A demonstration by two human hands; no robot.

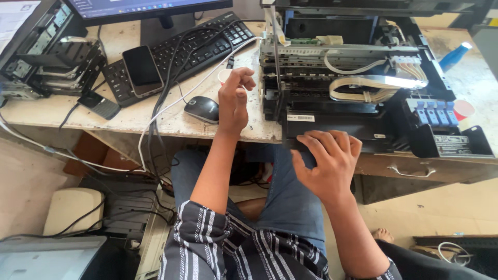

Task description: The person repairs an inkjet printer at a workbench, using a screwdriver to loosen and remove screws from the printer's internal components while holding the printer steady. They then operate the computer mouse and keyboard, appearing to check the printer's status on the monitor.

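An opened black printer (358,83) with bare white ribbon cables and blue ink tanks stands on the worn desk (155,122). My right hand (329,161) rests with spread fingers on the printer's front edge, at the desk's rim. My left hand (234,98) is raised over the desk just left of the printer, fingers pinched on a small white cup (224,75). A white cable (171,101) runs past that hand.
A black mouse (202,109) lies left of my left hand. Behind it are a black keyboard (181,49) with a phone (141,70) on it, a monitor base and another dismantled device (49,65). A red cup (463,109) sits at the right. Cables and boxes fill the floor below.
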